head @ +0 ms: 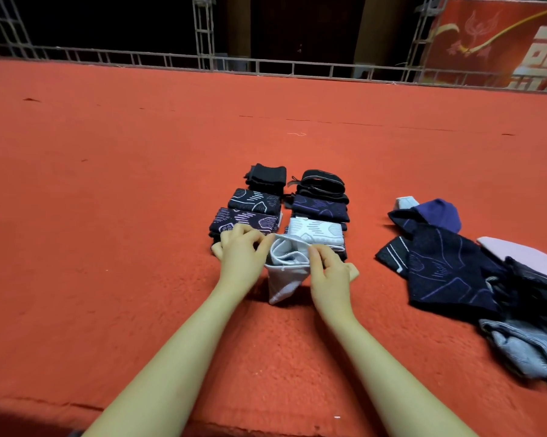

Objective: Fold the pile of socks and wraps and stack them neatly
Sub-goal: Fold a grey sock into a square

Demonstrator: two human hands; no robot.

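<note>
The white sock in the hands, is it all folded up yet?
Not yet. The white sock is half folded: the left hand and right hand pinch its top edges and a corner hangs down.

I take the sock (284, 266) between my hands as the landmark. My left hand (239, 253) pinches its left edge, my right hand (327, 272) its right edge. Just behind it two rows of folded pieces run away from me side by side on the carpet (140, 184): the left row (253, 209) behind my left hand, the right row (319, 206) behind my right. The unfolded pile (474, 272) lies well to the right of the sock. The railing (266, 63) stands far behind it.
</note>
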